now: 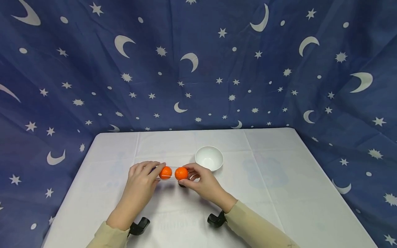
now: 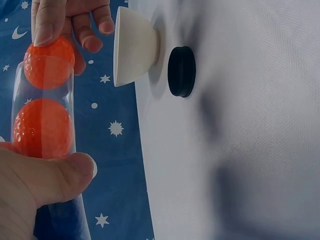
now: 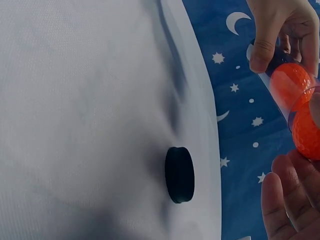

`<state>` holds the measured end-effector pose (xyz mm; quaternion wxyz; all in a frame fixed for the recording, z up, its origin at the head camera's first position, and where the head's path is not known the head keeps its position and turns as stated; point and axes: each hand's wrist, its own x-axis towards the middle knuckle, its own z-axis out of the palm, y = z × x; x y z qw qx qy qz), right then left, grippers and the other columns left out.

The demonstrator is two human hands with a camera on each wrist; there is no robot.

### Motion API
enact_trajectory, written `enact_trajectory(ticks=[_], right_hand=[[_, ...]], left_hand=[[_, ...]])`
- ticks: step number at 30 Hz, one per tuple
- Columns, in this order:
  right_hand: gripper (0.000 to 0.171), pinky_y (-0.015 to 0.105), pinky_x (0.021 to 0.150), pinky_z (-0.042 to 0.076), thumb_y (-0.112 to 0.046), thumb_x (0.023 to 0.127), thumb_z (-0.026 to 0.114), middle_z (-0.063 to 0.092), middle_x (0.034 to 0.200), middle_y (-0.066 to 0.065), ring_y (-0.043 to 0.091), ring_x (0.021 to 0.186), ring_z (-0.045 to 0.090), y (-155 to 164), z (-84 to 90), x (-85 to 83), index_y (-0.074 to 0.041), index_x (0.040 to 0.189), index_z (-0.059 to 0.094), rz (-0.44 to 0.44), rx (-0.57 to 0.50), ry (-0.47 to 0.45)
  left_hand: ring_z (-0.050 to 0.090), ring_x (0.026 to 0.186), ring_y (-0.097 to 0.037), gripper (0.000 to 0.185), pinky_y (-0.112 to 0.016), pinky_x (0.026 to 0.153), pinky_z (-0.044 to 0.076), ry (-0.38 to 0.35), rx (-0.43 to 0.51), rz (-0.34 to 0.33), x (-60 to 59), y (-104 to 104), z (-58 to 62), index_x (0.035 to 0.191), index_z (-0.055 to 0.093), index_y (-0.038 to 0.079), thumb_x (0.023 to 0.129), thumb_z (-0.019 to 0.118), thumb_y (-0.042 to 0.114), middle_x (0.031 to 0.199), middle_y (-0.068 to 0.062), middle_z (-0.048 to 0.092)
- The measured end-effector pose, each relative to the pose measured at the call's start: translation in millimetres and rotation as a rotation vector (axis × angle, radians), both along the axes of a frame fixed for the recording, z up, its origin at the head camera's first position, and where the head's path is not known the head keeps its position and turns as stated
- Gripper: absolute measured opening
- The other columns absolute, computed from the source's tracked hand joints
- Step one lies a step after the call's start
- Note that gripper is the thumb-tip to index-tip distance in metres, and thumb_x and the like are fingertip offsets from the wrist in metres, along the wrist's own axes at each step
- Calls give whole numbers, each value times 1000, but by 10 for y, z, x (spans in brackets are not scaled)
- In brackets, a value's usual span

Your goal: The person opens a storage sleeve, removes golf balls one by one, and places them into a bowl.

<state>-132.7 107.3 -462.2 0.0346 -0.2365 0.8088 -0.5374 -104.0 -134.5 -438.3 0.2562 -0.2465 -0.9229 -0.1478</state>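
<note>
My left hand (image 1: 140, 184) grips a clear plastic tube (image 2: 35, 93), held sideways over the table with its mouth toward the right. Inside the tube sits an orange golf ball (image 2: 44, 127); a dark end shows beyond it. A second orange golf ball (image 1: 181, 173) is partly in the tube's mouth, and my right hand (image 1: 204, 184) pinches it between thumb and fingers. Below lies a black round cap (image 3: 179, 175) on the tabletop, mostly hidden by my right hand in the head view.
A white bowl (image 1: 209, 156) stands just behind my right hand. The white cloth-covered table (image 1: 297, 179) meets a blue curtain (image 1: 211, 100) with moons and stars at its far edge. Black wrist mounts (image 1: 139, 226) sit under both forearms.
</note>
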Motion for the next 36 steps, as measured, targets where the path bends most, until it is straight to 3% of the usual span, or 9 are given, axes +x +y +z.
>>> enact_trajectory(ticks=[8, 21, 36], right_hand=[[42, 28, 77, 53, -33, 82, 78, 66, 103, -10, 10, 87, 63, 81, 96, -9, -20, 118, 62, -19, -17, 19], [42, 28, 74, 54, -30, 80, 80, 65, 98, -7, 10, 83, 62, 477, 106, -257, -21, 118, 63, -159, 30, 98], [44, 30, 75, 53, -34, 80, 80, 66, 96, -5, 12, 83, 61, 717, 39, -468, -18, 118, 64, -254, 103, 80]], left_hand=[[53, 109, -34, 65, -52, 91, 37, 16, 16, -15, -11, -6, 4, 124, 65, 13, 64, 87, -2, 116, -8, 63], [55, 106, -35, 64, -54, 89, 39, 37, 11, -14, -17, -16, 2, 121, 67, 11, 62, 87, -3, 114, -9, 64], [54, 107, -33, 64, -52, 89, 38, -1, -4, 7, -18, -50, -46, 122, 66, 13, 63, 88, 1, 115, -8, 63]])
